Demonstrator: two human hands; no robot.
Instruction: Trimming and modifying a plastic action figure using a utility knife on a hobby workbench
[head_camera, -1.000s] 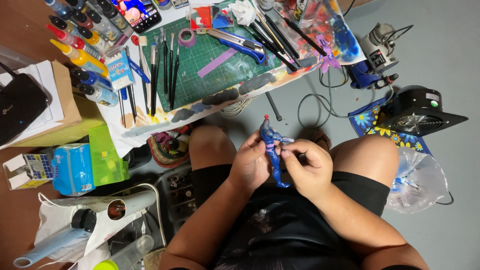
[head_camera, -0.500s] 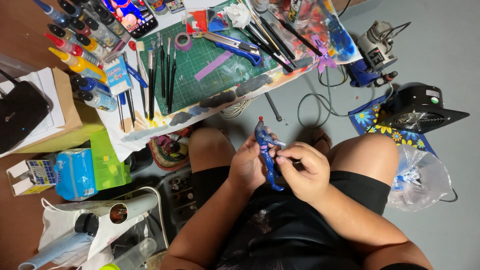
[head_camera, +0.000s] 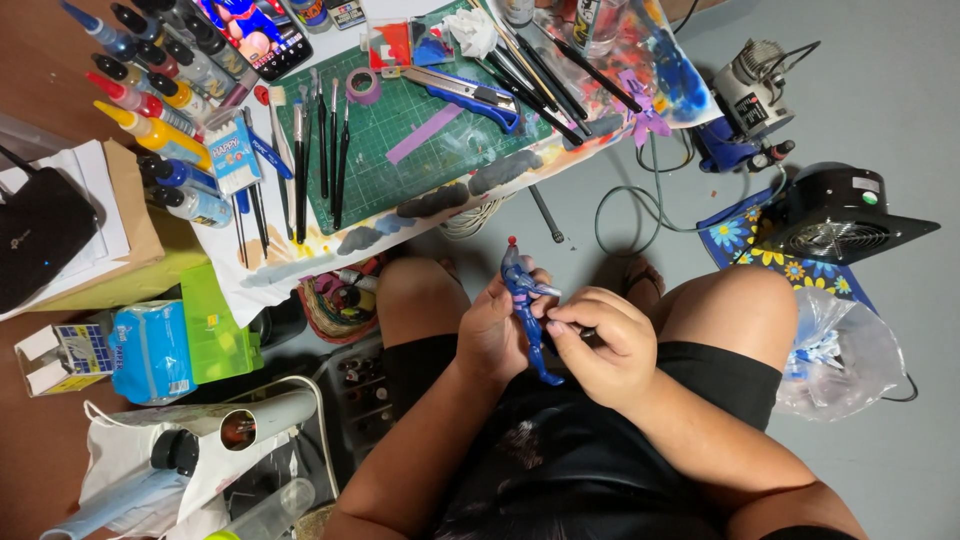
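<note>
I sit with my knees apart, and my two hands meet over my lap on a blue figure (head_camera: 525, 315). My left hand (head_camera: 492, 335) wraps around its back and legs, holding it upright with its red-topped head pointing away from me. My right hand (head_camera: 600, 345) is closed at its middle, fingertips pinched on a small part at the figure's side; what that part is I cannot tell.

Beyond my right knee a clear plastic bag (head_camera: 835, 350) lies on the floor, and past it sits a black fan (head_camera: 840, 225) on a flowered mat. Left of my left knee stand a green box (head_camera: 215, 325) and a blue pack (head_camera: 150, 350).

Further off is the table. A green mat (head_camera: 400, 150) covers its middle, with a blue knife (head_camera: 470, 95) and a tape roll (head_camera: 362, 85) near the mat's far edge and brushes (head_camera: 320, 150) along its left edge. Paint bottles (head_camera: 150, 100) line the table's left edge. A small compressor (head_camera: 745, 110) stands on the floor off the table's right corner.
</note>
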